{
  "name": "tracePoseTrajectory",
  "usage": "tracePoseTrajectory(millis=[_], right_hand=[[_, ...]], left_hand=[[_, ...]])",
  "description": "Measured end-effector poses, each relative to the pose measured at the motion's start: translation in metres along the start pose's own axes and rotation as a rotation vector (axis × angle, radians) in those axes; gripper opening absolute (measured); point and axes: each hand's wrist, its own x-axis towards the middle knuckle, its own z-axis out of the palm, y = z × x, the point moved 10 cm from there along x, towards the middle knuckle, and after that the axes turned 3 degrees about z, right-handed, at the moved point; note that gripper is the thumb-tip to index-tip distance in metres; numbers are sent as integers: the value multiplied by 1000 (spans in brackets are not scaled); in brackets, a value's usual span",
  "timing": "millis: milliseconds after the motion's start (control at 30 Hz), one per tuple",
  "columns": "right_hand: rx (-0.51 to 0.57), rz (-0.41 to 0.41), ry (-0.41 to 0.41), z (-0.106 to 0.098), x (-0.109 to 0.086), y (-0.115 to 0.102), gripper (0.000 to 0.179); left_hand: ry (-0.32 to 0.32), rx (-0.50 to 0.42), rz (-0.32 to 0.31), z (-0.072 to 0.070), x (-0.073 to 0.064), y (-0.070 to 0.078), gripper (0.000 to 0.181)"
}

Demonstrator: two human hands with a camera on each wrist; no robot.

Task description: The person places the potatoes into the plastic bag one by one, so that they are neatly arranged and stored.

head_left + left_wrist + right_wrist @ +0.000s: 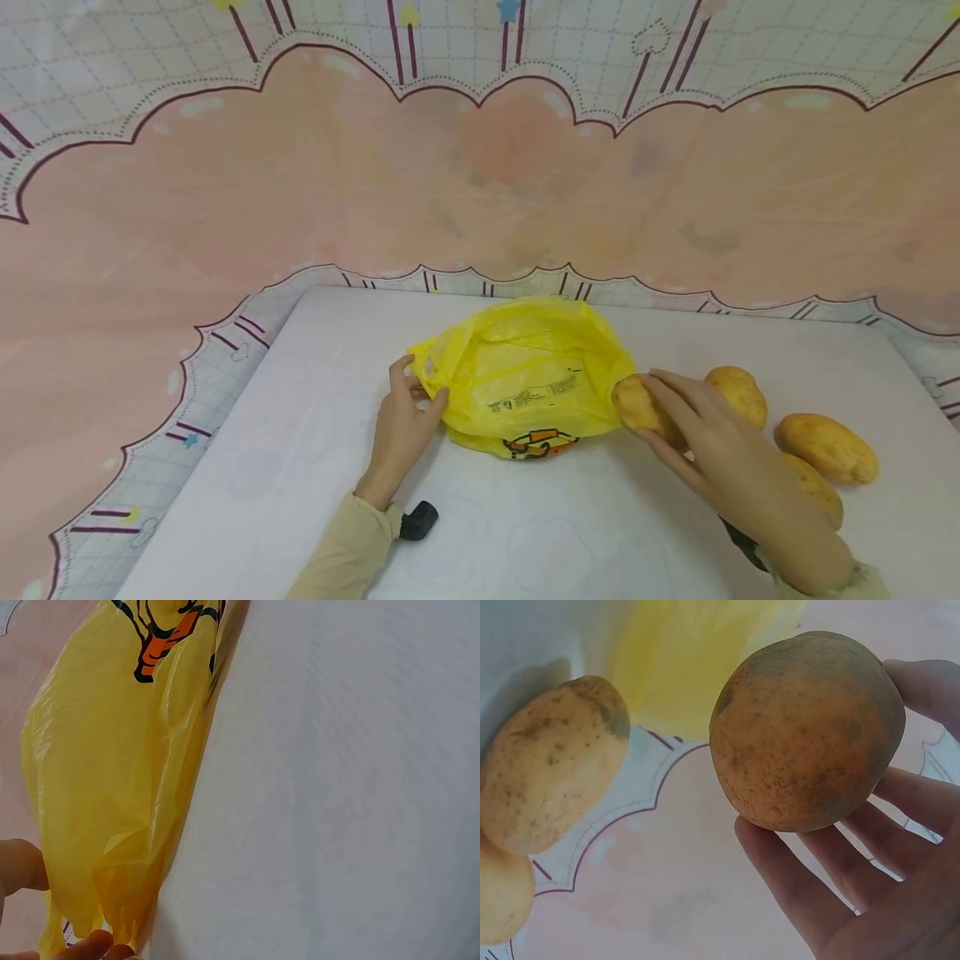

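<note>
A yellow plastic bag (525, 375) lies on the table with its mouth spread wide, showing printed text inside and an orange-and-black print low on its front. At its left side my left hand (403, 429) pinches the handle edge; fingertips (94, 945) show at the gathered plastic in the left wrist view. In my right hand (720, 450) is a potato (647, 408), just off the bag's right rim. Thumb and fingers curve round this brown, speckled potato (810, 731) in the right wrist view.
Several more potatoes lie at the right, one behind the right hand (738, 396), one farther right (825, 448), and another partly covered by the hand (817, 490). The white table (247, 467) meets a patterned cloth backdrop (480, 192) at its far edge.
</note>
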Motion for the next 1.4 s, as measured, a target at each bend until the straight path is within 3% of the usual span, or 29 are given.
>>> tracePoseTrajectory(millis=[500, 867, 1400], right_hand=[[44, -56, 46, 0, 21, -17, 59], [76, -62, 45, 12, 34, -23, 58], [122, -46, -14, 30, 52, -37, 57]], left_hand=[[1, 13, 5, -3, 0, 0, 73], [-5, 16, -9, -2, -1, 1, 72], [-14, 15, -14, -1, 0, -2, 72]])
